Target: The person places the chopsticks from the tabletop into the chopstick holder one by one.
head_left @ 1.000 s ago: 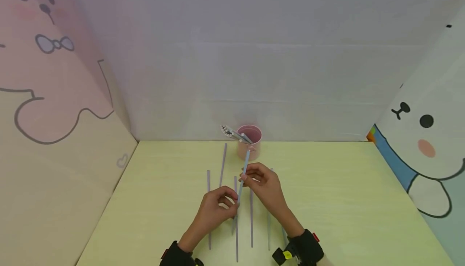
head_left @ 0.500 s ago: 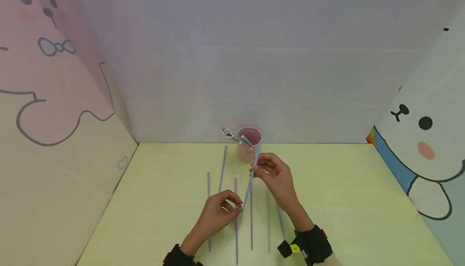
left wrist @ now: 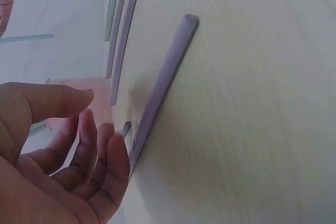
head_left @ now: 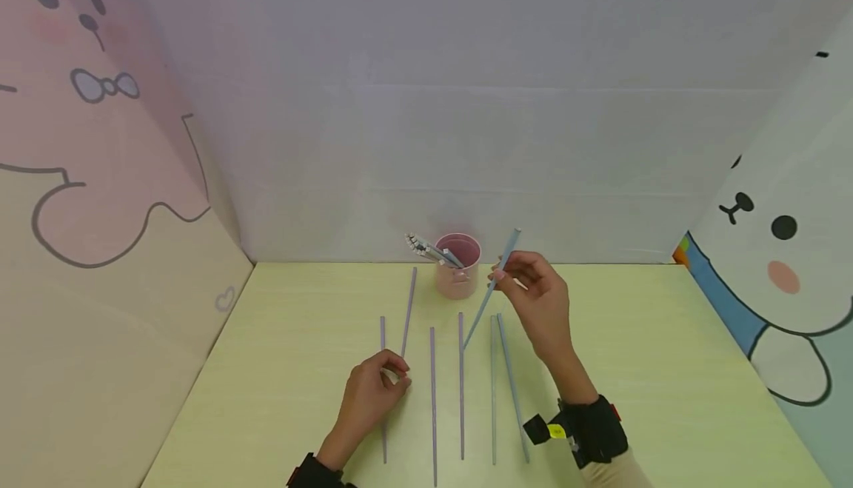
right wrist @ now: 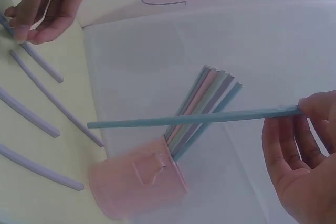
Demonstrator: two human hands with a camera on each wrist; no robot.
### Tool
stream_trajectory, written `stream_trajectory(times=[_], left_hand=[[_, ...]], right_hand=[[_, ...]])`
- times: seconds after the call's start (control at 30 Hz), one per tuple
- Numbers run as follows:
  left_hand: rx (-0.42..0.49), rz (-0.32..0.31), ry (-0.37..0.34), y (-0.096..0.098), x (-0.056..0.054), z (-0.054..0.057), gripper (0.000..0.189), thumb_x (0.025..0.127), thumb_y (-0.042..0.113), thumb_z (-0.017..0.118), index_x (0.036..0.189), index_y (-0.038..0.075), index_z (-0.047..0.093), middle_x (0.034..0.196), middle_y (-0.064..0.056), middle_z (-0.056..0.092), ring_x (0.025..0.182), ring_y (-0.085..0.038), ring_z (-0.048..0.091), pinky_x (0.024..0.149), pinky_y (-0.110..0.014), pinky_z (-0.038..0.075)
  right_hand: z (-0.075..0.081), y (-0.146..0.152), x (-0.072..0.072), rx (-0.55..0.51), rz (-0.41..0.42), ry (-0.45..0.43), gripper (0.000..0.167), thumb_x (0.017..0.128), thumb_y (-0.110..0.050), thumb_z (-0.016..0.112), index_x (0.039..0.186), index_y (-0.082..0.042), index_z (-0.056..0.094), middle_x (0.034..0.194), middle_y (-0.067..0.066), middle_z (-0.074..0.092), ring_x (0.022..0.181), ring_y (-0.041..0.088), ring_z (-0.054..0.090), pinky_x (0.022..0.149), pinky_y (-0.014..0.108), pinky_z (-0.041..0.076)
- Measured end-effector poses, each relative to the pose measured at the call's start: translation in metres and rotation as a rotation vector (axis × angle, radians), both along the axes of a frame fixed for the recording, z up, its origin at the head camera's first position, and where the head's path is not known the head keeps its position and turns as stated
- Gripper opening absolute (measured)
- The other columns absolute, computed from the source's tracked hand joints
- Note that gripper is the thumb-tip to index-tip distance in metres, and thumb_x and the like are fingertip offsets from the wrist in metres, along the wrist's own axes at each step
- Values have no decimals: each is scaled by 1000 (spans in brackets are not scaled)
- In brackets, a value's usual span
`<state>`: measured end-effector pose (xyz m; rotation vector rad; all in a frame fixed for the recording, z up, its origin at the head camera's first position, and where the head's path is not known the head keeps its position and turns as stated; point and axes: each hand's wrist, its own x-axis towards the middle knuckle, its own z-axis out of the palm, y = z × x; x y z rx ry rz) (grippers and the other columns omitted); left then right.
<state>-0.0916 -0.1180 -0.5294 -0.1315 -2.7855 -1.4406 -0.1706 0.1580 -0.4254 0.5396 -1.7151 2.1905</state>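
In the head view my right hand (head_left: 541, 310) pinches a thin light-blue stick (head_left: 477, 318) near its upper part, between thumb and fingers. It slants down to the left, its lower end overlapping a purple stick (head_left: 461, 392) on the table. In the right wrist view the held stick (right wrist: 210, 119) crosses in front of the pink mug (right wrist: 131, 182). My left hand (head_left: 373, 395) hovers low over two purple sticks at the left, fingers loosely bent. The left wrist view shows a gap between thumb and fingers (left wrist: 86, 129), nothing in them, with a purple stick (left wrist: 165, 77) beside them.
The mug (head_left: 456, 288) stands at the table's back edge, holding a leaning bundle of coloured sticks (head_left: 426, 247). Along the table (head_left: 640, 369) lie another purple stick (head_left: 433, 399), a pale green one (head_left: 493, 392) and a blue one (head_left: 513, 388). A pale wall (head_left: 533, 140) rises behind.
The light-blue stick has moved up and right with my right hand. My left hand, earlier at the stick's lower end, has come away from it and shifted left.
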Motion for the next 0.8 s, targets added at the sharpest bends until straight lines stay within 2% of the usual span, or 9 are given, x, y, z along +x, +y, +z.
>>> stream_trajectory(times=[0.13,0.3,0.53,0.8], left_hand=[[-112,100,38,-3,0,-3,23,78,3,85,88,16,69,82,7,68,58,-5,49,51,-23,41],[-224,131,36,-7,1,-7,26,75,4,87,87,16,67,84,5,65,64,-7,52,51,-25,40],[-261,165,21,-14,-1,-3,27,74,0,86,90,12,67,86,1,63,71,-12,54,55,-28,42],[-298,203,-37,-28,-3,0,26,77,5,85,93,9,66,85,1,62,69,-13,53,53,-29,42]], right_hand=[[14,0,-9,-33,-36,83,25,92,17,65,115,19,56,103,20,67,90,30,72,80,34,62],[30,0,-21,-32,-117,162,26,90,18,66,115,19,58,103,24,66,92,27,71,82,31,61],[41,-4,-36,10,-188,229,25,89,16,68,114,15,62,103,27,66,94,28,71,83,31,60],[45,-9,-47,46,-237,290,25,90,16,68,114,14,64,104,30,65,97,28,70,84,29,58]])
